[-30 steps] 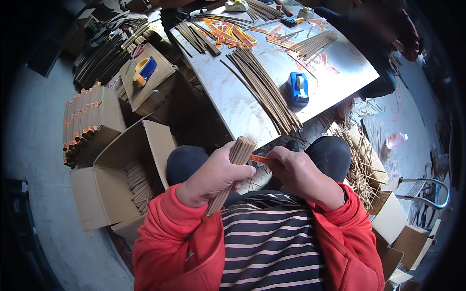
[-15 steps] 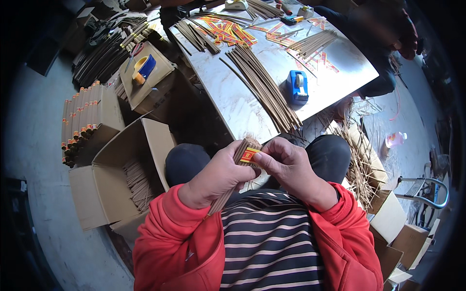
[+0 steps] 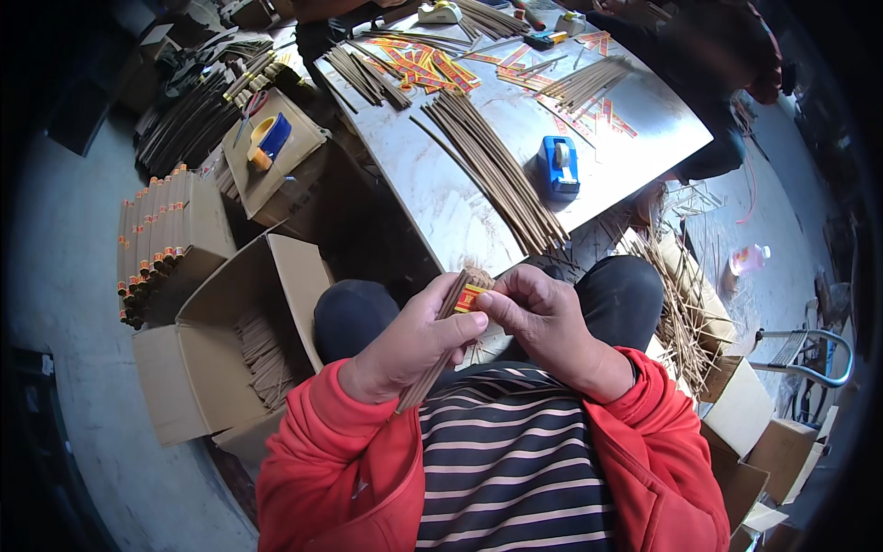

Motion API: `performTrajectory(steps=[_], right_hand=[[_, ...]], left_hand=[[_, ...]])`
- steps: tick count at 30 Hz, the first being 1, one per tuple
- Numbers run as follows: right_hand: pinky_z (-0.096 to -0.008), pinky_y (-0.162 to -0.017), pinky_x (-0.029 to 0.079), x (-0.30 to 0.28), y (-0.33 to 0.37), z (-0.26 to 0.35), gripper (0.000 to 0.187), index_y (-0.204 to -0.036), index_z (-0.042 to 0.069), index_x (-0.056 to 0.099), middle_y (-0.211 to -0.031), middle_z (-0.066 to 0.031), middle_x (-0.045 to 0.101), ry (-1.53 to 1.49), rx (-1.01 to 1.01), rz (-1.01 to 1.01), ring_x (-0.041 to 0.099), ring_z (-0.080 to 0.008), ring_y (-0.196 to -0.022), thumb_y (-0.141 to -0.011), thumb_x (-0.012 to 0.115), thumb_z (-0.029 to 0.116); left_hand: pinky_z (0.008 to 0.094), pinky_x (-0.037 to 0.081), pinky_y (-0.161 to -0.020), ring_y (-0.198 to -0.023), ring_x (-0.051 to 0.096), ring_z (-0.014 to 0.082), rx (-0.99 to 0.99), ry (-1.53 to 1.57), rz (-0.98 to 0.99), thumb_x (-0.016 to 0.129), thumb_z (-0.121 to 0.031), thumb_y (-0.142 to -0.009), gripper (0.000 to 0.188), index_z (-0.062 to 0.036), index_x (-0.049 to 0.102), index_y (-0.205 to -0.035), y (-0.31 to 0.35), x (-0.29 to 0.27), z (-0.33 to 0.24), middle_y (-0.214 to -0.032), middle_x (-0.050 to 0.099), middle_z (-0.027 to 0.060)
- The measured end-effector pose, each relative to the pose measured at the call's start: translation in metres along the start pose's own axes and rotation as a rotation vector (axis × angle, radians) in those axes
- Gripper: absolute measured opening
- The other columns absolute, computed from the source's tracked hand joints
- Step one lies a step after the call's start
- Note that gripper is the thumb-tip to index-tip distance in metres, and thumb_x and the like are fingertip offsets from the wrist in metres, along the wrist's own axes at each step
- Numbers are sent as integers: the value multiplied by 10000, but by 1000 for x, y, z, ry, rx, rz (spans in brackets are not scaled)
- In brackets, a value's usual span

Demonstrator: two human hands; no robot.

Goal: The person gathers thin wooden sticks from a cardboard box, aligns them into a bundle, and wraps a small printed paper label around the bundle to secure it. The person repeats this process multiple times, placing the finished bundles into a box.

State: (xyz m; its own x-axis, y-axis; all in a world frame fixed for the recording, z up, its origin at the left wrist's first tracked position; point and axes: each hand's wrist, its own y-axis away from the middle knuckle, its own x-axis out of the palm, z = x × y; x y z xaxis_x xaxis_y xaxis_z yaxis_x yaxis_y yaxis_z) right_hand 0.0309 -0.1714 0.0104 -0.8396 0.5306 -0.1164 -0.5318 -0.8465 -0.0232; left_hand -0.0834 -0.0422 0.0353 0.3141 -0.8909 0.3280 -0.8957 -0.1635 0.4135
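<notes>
Your left hand has fingers wrapped round the incense-stick bundle, probably keeping it tight; your right hand pinches the red-yellow label against it.

Table: white, brown smudges. On table: blue tape dispenser, brown sticks. Just before table: brown bundle, red-and-yellow label; red jacket, black shirt, pale horizontal stripes.

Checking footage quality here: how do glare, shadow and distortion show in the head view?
In the head view, glare whitens the table toward its right corner; deep shadow fills the space beside its left edge; its right edge bows; the picture's rim fades black.
</notes>
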Motion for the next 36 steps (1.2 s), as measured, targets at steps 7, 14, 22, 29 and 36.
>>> performTrajectory(steps=[7, 14, 22, 29, 36], right_hand=[[-177, -538, 396, -2, 1, -3, 175, -876, -8, 573, -732, 3, 571, -123, 65, 36, 484, -38, -636, -874, 609, 163], [-167, -570, 416, -5, 1, 2, 172, -874, -3, 577, -756, 3, 577, -203, 164, 66, 504, -34, -673, -874, 610, 165], [-191, -547, 422, -5, 2, -4, 180, -800, 4, 568, -707, -11, 583, -6, -78, 1, 509, -39, -636, -829, 664, 153], [-199, -557, 414, -9, -5, -23, 283, -820, 21, 535, -681, -10, 549, -183, -64, 36, 493, -58, -638, -758, 736, 211], [-326, -585, 413, -15, -14, -16, 405, -724, 44, 531, -650, -56, 500, 356, -347, -248, 489, -218, -647, -625, 792, 337]], left_hand=[[138, 398, -499, -563, 480, 29, 71, -67, 64, 458, -521, -882, 577, -39, 410, -1196, -1, -5, 9, -788, 516, 22], [133, 388, -488, -528, 476, 32, 63, -28, 61, 460, -526, -881, 567, -34, 435, -1162, -1, -3, 7, -749, 520, 23], [135, 393, -499, -554, 459, 30, 58, 24, 47, 471, -492, -893, 529, 0, 472, -1089, 0, 1, 9, -736, 503, 23], [148, 400, -491, -520, 465, 39, 42, -56, 25, 417, -527, -901, 557, -25, 439, -1140, 1, 2, 10, -716, 507, 20], [147, 395, -493, -541, 457, 30, 108, -202, -130, 414, -489, -919, 536, -11, 449, -1157, 1, 10, 12, -735, 502, 20]])
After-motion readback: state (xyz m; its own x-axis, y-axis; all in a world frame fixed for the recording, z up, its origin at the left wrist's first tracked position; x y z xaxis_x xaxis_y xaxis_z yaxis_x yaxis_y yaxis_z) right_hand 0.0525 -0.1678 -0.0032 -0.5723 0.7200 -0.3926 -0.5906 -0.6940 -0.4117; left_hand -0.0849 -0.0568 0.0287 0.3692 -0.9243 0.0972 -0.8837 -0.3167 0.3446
